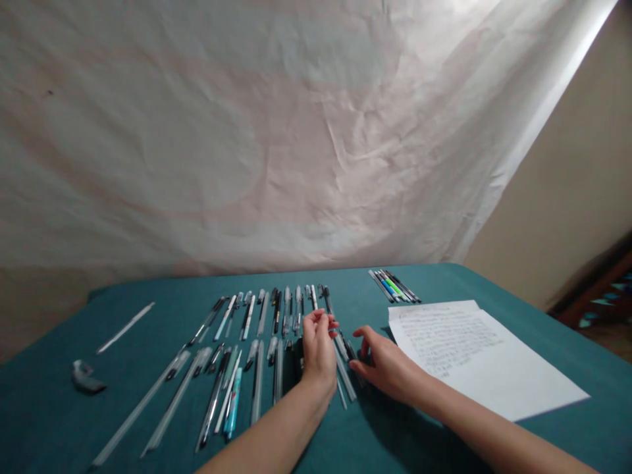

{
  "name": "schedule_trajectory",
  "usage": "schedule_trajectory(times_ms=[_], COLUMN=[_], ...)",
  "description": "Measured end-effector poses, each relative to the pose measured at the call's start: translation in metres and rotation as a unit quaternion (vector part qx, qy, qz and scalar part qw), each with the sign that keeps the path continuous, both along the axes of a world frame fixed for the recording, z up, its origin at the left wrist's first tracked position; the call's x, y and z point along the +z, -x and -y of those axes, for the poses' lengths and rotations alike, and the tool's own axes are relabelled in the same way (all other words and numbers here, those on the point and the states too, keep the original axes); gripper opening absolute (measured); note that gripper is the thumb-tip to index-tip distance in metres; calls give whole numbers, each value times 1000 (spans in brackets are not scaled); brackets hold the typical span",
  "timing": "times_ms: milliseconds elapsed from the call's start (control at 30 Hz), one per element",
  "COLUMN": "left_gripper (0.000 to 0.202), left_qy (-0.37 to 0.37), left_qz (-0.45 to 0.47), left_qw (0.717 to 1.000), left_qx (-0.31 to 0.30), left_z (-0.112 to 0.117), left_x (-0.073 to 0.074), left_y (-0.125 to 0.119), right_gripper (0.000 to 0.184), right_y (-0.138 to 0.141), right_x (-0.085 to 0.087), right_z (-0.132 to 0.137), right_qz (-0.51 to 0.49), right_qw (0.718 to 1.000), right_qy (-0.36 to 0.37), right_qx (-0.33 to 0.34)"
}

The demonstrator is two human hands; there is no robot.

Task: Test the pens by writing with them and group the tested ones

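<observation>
Lying nearest on the teal cloth (49,421), at left, a front row holds clear pen barrels (138,411), a light-blue pen (234,401) and loose caps. Just right of that row, a clear barrel (346,372) lies between the two hands. The left hand (320,345) has its fingers curled inward over the pens; whether they grip anything I cannot tell. The right hand (385,362) is loosely bent, thumb and forefinger apart with nothing visible between them, beside a dark pen part (351,349). Handwritten paper (513,359) lies at right, a small grey object (87,377) at left. Farther back, more pens (248,317) form a second row, and a tight group of pens (394,288) sits far right, before a creased pale sheet (247,131).
</observation>
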State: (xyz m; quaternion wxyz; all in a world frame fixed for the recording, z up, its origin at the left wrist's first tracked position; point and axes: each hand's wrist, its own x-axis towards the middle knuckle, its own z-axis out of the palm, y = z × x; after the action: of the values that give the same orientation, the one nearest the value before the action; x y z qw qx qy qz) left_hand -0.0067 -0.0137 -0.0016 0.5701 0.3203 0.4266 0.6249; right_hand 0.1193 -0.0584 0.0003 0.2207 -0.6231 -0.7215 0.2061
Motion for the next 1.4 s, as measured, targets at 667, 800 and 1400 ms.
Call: schedule_trajectory(times_ms=[667, 800, 1400], left_gripper=[19, 32, 32], left_qy=[3, 25, -62], left_qz=[-1, -17, 57], left_qw=[999, 997, 996], left_qx=[-50, -74, -36], left_z=[-1, 1, -21], left_x=[-5, -1, 33], left_y=[-4, -6, 14], right_gripper=[17, 8, 17], right_y=[-27, -24, -14], right_x=[1, 13, 28], right_z=[-7, -6, 2], right_qz=[143, 7, -144], right_qw=[989, 999, 986], right_qy=[14, -32, 39], right_qx=[-36, -9, 68])
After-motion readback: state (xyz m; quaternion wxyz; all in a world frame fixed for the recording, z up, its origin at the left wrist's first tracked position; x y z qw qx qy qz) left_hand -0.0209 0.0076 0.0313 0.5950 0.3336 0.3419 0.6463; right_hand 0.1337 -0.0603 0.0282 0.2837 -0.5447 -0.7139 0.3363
